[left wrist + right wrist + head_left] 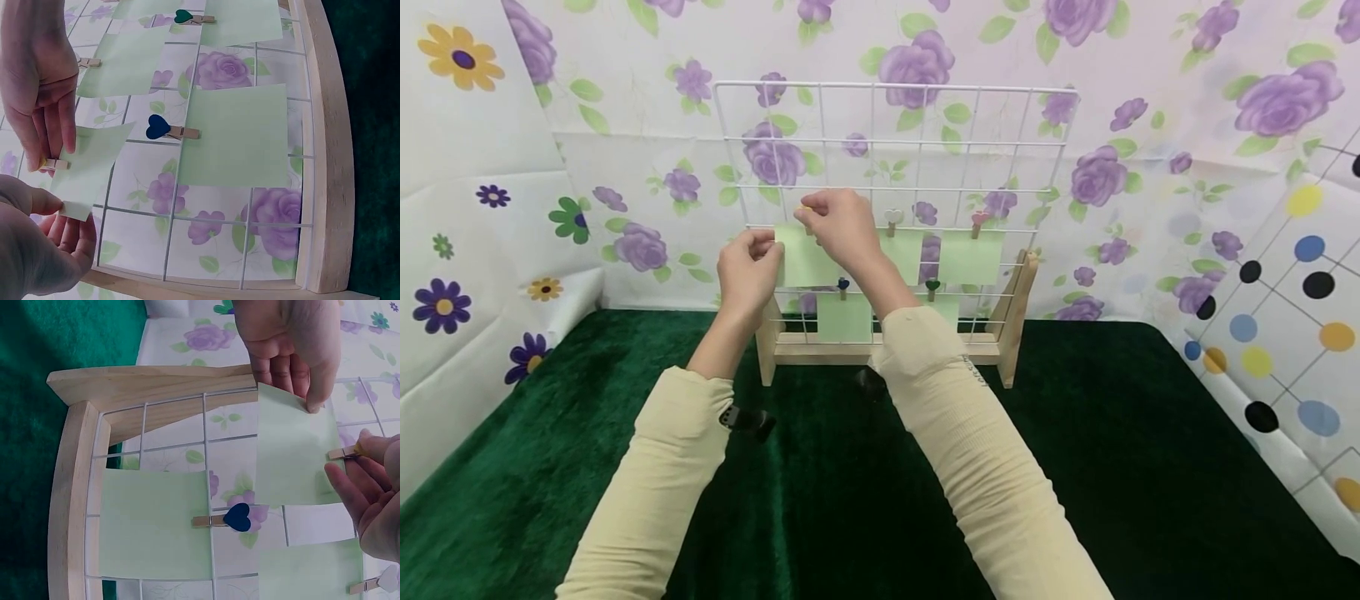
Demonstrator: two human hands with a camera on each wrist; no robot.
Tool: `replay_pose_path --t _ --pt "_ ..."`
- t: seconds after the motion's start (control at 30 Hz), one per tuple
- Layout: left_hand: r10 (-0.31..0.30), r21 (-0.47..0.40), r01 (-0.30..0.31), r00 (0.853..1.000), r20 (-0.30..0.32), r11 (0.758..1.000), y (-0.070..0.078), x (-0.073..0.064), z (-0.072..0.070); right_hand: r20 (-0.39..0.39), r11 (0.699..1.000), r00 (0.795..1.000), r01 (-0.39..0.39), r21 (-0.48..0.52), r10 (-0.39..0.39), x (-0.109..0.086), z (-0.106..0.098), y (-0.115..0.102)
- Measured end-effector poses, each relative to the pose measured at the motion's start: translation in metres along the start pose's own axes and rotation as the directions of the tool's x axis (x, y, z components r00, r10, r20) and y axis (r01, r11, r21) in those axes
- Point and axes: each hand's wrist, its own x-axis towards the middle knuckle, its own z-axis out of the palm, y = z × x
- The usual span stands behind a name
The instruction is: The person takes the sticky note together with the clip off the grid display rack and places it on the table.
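Observation:
My left hand [747,275] pinches the left edge of a pale green paper sheet [805,260] between thumb and fingers. At the sheet's top edge, my right hand [846,229] pinches a small wooden clothespin [342,452] with a yellow decoration mostly covered by the fingers. In the right wrist view the clothespin's tip lies over the paper. The sheet is against a white wire grid [895,86], at the left end of the upper row of papers. Below it hangs another green sheet [237,137] on a clothespin with a blue heart [159,127].
More green sheets hang to the right, from clothespins with a white heart [893,217], a red heart [979,219] and a green heart [932,285]. A wooden stand [820,354] holds the grid on a dark green cloth [1120,467]. Flowered sheeting [655,167] hangs behind.

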Motion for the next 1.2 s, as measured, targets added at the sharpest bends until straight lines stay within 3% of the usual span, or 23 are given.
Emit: replay_pose_path --t 0.3,0.7,0.9,1.07,1.2 --pt "-0.014 0.029 0.013 1.0 0.021 0.999 0.001 0.004 -0.006 -0.04 0.998 0.998 0.044 -0.034 -0.046 0.002 0.005 -0.001" --pt "-0.022 0.025 0.02 0.998 0.063 0.999 0.0 0.01 -0.01 -0.145 0.968 0.976 0.132 -0.213 -0.165 0.002 0.012 0.001" --pt "0.01 0.014 -0.011 0.996 0.087 1.0 -0.004 0.011 -0.006 -0.201 0.977 0.966 0.129 -0.168 -0.162 0.001 0.014 0.007" --pt "0.022 0.012 -0.023 0.995 0.102 1.0 -0.008 0.01 -0.004 -0.278 0.983 0.944 0.156 -0.093 -0.176 0.001 0.017 0.011" --pt "0.027 0.027 -0.03 0.994 0.109 0.999 -0.009 0.01 -0.005 -0.32 0.987 0.94 0.148 0.064 -0.12 0.0 0.021 0.013"
